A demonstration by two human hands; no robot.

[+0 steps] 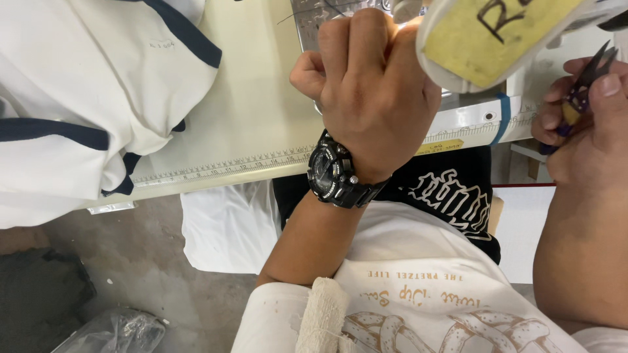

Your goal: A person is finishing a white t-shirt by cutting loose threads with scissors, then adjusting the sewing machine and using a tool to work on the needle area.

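Head view, looking down over a cream sewing table (252,98) with a printed ruler strip (229,167) along its near edge. Left hand (373,91) raised over the table near the machine, curled into a closed fist, knuckles up, nothing visible inside it; whether a thread is pinched there, impossible to tell. Black wristwatch (337,173) on that wrist. Right hand (585,124) at the right edge of frame, fingers closed around a pair of small purple-handled thread snips (585,85), dark blades pointing up and away, thumb pressed along the handle. Between the two hands, the white sewing machine (497,108), partly hidden by a white oval object with a yellow marked patch (490,36) close to the camera. On the left of the table, a heap of white garments with navy trim (85,98), well apart from both hands and hanging over the table edge. Below the table edge, white cloth (226,229) over the lap, black printed fabric (451,189) beside it. At lower left, grey concrete floor (144,255) with a clear plastic bag (114,330).
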